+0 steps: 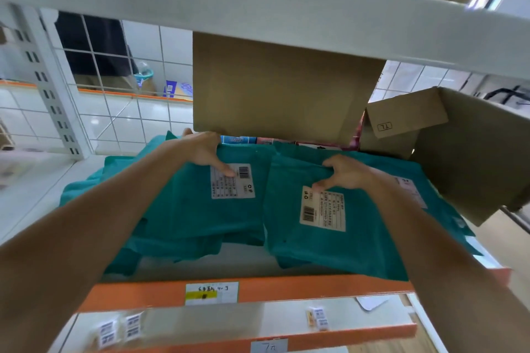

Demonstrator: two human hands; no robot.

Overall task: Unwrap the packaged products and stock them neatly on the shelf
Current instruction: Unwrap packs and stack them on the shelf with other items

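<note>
Two teal packages top the shelf (315, 285). Left hand (205, 152) fingers clamp the left package (186, 215) at its far edge; right hand (345, 173) fingers clamp the right package (358, 246) likewise.

Two packets (200, 209) (324, 238) lie side by side on the shelf (258, 288), cardboard boxes (275, 86) behind.

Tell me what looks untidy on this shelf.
The right teal package, held by the right hand, lies skewed; its near right corner reaches over the orange shelf edge. Its label faces opposite to that on the left teal package, which the left hand holds. Lower teal packages splay out leftward.
</note>
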